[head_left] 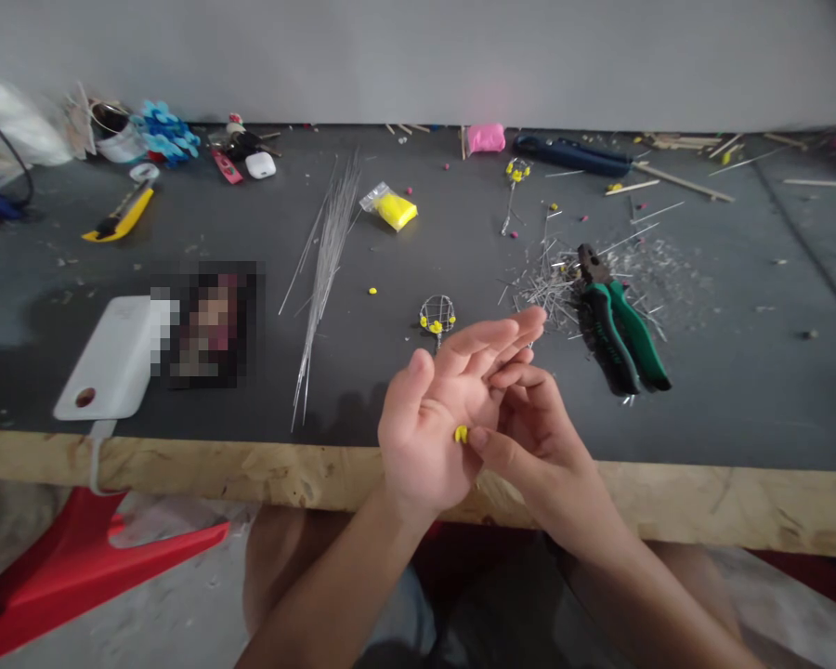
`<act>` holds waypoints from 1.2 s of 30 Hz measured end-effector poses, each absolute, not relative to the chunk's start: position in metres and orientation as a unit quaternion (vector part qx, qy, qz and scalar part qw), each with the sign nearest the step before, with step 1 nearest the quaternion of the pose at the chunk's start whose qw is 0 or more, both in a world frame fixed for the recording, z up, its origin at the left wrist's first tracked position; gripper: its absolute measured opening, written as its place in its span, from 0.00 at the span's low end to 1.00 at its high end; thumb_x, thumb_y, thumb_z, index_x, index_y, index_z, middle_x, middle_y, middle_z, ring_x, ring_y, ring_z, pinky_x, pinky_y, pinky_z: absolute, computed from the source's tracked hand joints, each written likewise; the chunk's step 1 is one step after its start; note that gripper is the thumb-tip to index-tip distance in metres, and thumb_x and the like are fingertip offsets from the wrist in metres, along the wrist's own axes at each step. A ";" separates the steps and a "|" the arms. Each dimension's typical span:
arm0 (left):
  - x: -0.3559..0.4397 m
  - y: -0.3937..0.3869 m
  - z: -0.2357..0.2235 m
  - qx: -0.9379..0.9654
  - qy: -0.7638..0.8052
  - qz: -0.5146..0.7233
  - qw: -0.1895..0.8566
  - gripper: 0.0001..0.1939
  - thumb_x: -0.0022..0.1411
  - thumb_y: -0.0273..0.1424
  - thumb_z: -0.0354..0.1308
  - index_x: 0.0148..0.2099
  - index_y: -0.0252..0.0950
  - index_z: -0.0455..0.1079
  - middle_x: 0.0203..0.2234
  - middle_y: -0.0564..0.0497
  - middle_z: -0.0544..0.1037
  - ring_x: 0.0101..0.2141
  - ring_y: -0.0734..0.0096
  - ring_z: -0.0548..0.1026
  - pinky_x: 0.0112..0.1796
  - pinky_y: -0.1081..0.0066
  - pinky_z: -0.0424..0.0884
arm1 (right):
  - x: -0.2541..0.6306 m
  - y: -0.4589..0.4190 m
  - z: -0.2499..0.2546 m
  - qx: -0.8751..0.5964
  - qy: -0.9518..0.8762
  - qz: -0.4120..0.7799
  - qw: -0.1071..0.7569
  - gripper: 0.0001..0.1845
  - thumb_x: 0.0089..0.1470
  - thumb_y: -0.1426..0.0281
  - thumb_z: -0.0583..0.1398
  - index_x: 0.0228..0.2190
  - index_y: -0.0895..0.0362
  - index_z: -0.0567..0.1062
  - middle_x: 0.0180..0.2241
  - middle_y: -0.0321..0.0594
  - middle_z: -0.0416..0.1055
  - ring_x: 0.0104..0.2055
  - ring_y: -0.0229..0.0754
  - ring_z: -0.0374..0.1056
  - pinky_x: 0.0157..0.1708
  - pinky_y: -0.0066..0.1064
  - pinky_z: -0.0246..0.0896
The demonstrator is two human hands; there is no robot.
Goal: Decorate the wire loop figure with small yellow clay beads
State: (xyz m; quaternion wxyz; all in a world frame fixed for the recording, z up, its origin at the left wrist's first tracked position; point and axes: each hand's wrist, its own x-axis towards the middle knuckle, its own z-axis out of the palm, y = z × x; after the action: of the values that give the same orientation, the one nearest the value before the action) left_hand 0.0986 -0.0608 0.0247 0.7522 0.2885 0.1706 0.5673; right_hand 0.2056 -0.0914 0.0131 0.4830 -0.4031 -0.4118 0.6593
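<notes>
While the L hand [438, 413] lies palm up, fingers extended, R hand [540, 437]: part-curled, thumb tip at a yellow bit [461, 434]; can't tell if its fingers grip anything.
Wire bundle [327, 246]: 1, strands too fine to count.
Pliers [617, 325]: 1 pr., by cut wire [540, 279].
Wire frames [517, 171]: 2; nearer has approx. 3 yellow dots [436, 327] low down, top bare, so prob. part done.
Yellow pack [396, 210]: 1.
Yellow bit: 1, on L palm, unattached.

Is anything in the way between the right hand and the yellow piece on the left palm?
Nothing visible is. The yellow piece sits uncovered on the open left hand, and the right hand has its thumb tip right beside it, apparently touching. The wire frame lies beyond, outside that gap.
</notes>
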 end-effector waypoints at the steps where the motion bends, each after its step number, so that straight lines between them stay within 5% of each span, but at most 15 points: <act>1: 0.099 -0.061 0.025 0.285 0.175 0.569 0.752 0.25 0.64 0.51 0.39 0.47 0.45 0.73 0.54 0.53 0.73 0.62 0.56 0.61 0.63 0.52 0.50 | 0.206 -0.092 0.013 -0.405 -0.413 0.658 0.482 0.18 0.56 0.76 0.62 0.42 0.43 0.67 0.44 0.30 0.64 0.44 0.33 0.63 0.43 0.24 0.62; 13: 0.100 -0.062 0.024 0.292 0.187 0.574 0.742 0.26 0.65 0.49 0.39 0.48 0.44 0.73 0.55 0.51 0.72 0.62 0.56 0.59 0.62 0.53 0.53 | 0.205 -0.091 0.010 -0.413 -0.417 0.661 0.468 0.16 0.52 0.71 0.65 0.41 0.45 0.67 0.46 0.35 0.62 0.50 0.42 0.61 0.45 0.33 0.61; 28: 0.102 -0.063 0.021 0.369 0.219 0.584 0.689 0.26 0.64 0.50 0.40 0.51 0.44 0.70 0.57 0.50 0.69 0.61 0.55 0.58 0.57 0.56 0.61 | 0.211 -0.090 0.010 -0.431 -0.466 0.651 0.416 0.13 0.47 0.66 0.69 0.27 0.51 0.69 0.33 0.35 0.64 0.38 0.42 0.62 0.40 0.36 0.60; 36: 0.098 -0.064 0.022 0.440 0.247 0.612 0.609 0.29 0.65 0.53 0.37 0.52 0.43 0.70 0.59 0.49 0.67 0.61 0.55 0.58 0.59 0.57 0.57 | 0.211 -0.088 0.014 -0.399 -0.487 0.656 0.416 0.07 0.48 0.67 0.69 0.29 0.50 0.75 0.43 0.38 0.67 0.48 0.46 0.64 0.52 0.44 0.58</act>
State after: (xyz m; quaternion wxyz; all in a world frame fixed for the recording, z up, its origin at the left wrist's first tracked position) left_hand 0.0985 -0.0639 0.0221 0.6090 0.4405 0.2469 0.6117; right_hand 0.2107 -0.0882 0.0145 0.4165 -0.3988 -0.4867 0.6563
